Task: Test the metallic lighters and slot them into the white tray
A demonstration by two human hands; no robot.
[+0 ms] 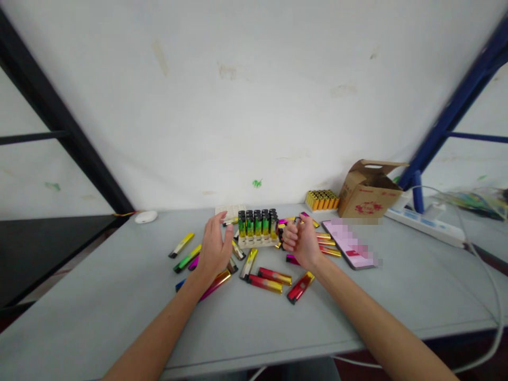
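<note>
Bare forearms [365, 317] extend over the grey counter [246, 328], with slim, glossy red-and-gold lighters [265, 284] lying between them. Beyond these, the left hand [215, 244] has its fingers loosely spread, gripping nothing visible, while the right hand's [304, 241] fingers curl into a fist, its contents unclear. Between the hands, black-topped green-and-yellow lighters [257, 226] stand upright in an off-white rack [257, 242]; a brown cardboard box [367, 198] sits farther back, right.

Free room on near tabletop [254, 330], loose lighters [265, 284], rack [260, 243] beyond.
</note>
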